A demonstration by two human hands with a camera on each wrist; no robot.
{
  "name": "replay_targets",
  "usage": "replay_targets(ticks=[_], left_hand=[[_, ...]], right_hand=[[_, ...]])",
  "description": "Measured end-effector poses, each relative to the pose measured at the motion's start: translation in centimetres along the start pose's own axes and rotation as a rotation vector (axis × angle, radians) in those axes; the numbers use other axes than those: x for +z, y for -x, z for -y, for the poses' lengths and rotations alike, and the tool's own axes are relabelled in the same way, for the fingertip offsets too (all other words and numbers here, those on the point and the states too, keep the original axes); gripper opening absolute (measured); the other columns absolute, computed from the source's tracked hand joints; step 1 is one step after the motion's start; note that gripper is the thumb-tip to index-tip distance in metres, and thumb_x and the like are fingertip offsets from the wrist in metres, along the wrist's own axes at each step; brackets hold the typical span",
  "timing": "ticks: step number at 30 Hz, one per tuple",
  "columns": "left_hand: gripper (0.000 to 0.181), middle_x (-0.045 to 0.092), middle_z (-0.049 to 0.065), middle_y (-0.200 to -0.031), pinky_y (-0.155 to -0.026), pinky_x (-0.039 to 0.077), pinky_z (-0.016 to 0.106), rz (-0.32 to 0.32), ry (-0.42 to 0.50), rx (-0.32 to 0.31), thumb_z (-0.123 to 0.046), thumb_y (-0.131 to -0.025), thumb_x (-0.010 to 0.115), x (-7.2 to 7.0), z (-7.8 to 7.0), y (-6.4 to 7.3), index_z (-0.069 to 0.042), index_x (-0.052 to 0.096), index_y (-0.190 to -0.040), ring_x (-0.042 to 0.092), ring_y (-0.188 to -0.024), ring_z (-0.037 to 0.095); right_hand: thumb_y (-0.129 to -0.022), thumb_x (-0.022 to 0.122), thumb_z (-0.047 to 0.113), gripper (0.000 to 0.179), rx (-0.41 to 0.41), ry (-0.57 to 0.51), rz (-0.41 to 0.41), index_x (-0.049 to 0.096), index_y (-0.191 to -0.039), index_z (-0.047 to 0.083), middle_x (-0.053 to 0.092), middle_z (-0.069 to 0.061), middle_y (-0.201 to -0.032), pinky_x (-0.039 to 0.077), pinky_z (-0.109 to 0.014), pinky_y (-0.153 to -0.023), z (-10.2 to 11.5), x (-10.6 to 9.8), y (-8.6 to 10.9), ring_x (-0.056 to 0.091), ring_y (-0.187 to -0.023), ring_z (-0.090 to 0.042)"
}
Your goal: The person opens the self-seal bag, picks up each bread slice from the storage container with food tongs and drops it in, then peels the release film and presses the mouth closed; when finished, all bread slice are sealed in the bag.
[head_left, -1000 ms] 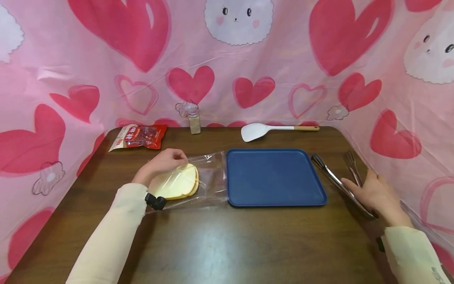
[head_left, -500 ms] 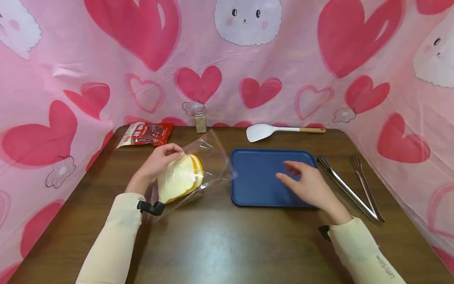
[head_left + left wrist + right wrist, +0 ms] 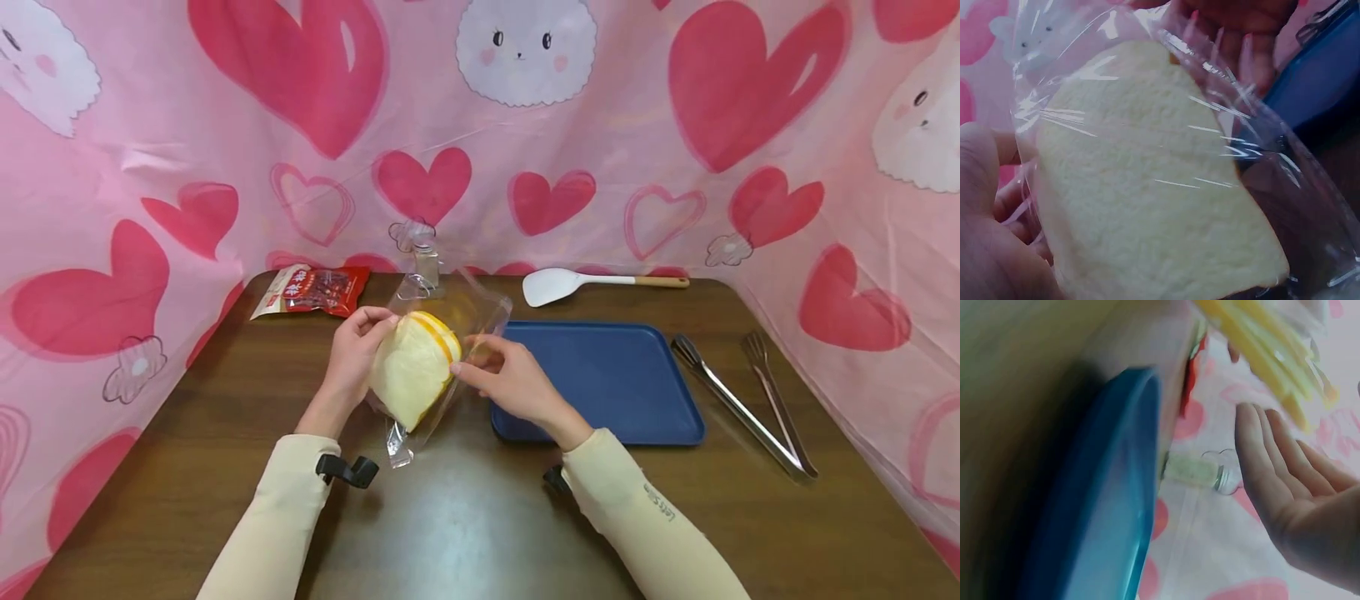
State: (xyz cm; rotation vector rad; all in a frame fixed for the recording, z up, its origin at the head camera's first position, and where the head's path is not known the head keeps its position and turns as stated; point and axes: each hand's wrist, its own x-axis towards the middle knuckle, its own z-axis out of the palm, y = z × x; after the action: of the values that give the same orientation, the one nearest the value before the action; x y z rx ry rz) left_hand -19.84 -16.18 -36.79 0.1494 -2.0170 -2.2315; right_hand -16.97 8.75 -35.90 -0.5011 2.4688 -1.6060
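Observation:
A clear plastic bag (image 3: 468,304) with slices of bread (image 3: 412,367) inside is raised and tilted above the table. My left hand (image 3: 358,354) grips the bag and bread at their left edge, thumb in front. The left wrist view shows the top bread slice (image 3: 1141,169) close up under shiny film, with the left hand (image 3: 997,219) beside it. At the bag's right side is my right hand (image 3: 513,375), its thumb tip at the bread's edge. In the right wrist view, that right hand (image 3: 1297,494) has its fingers extended close to the yellow-crusted slices (image 3: 1266,356).
A blue tray (image 3: 600,383) lies right of the bag, metal tongs (image 3: 738,408) farther right. Along the back are a white spatula (image 3: 551,286) with a wooden handle, a small seasoning jar (image 3: 426,265) partly behind the bag, and a red food packet (image 3: 318,289).
The right hand has left the tongs and moved left across the tray to the bag. The left hand has lifted and tilted the bag of bread off the table.

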Motion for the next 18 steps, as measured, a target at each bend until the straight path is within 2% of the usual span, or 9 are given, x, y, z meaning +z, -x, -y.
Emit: replay_targets(ticks=[4,8,12,15,18], left_hand=[[0.003,0.064,-0.008,-0.092,-0.081,0.052,0.017,-0.051,0.100,-0.007,-0.009,-0.104,0.065,0.7,-0.5,0.4,-0.010,0.062,-0.104,0.060,-0.090,0.007],[0.011,0.067,-0.010,-0.088,-0.077,0.049,0.019,-0.040,0.165,-0.015,-0.008,-0.104,0.063,0.8,-1.1,0.6,-0.016,0.060,-0.097,0.061,-0.084,0.006],[0.014,0.067,-0.012,-0.088,-0.077,0.044,0.022,0.033,0.166,-0.029,-0.011,-0.106,0.060,0.0,-1.3,0.7,-0.021,0.061,-0.095,0.062,-0.084,0.005],[0.016,0.070,-0.010,-0.092,-0.081,0.048,0.023,0.077,0.156,0.007,-0.011,-0.107,0.058,-0.5,-1.2,0.7,-0.022,0.064,-0.097,0.064,-0.089,0.007],[0.020,0.073,-0.008,-0.095,-0.083,0.054,0.024,0.085,0.157,0.056,-0.011,-0.108,0.058,-0.7,-1.2,0.9,-0.023,0.068,-0.096,0.066,-0.091,0.008]], right_hand=[[-0.094,0.080,0.028,0.040,-0.064,-0.070,-0.138,0.069,-0.128,0.011,0.076,-0.010,-0.094,0.062,-0.037,-0.065,0.7,0.8,-0.6,0.075,-0.077,-0.034],[-0.094,0.079,0.017,0.033,-0.135,-0.146,-0.238,0.070,-0.123,0.003,0.076,-0.017,-0.097,0.064,-0.040,-0.065,1.3,0.6,-0.9,0.075,-0.077,-0.030],[-0.096,0.075,0.009,0.025,-0.164,-0.216,-0.273,0.071,-0.119,0.000,0.076,-0.022,-0.100,0.064,-0.038,-0.067,1.4,0.1,-1.2,0.076,-0.080,-0.028],[-0.098,0.072,0.005,0.021,-0.186,-0.249,-0.286,0.071,-0.117,-0.002,0.077,-0.024,-0.101,0.062,-0.031,-0.066,1.3,-0.2,-1.3,0.074,-0.076,-0.017],[-0.099,0.070,0.002,0.021,-0.219,-0.295,-0.274,0.069,-0.118,-0.006,0.078,-0.027,-0.102,0.061,-0.027,-0.068,1.2,-0.5,-1.5,0.074,-0.076,-0.010]])
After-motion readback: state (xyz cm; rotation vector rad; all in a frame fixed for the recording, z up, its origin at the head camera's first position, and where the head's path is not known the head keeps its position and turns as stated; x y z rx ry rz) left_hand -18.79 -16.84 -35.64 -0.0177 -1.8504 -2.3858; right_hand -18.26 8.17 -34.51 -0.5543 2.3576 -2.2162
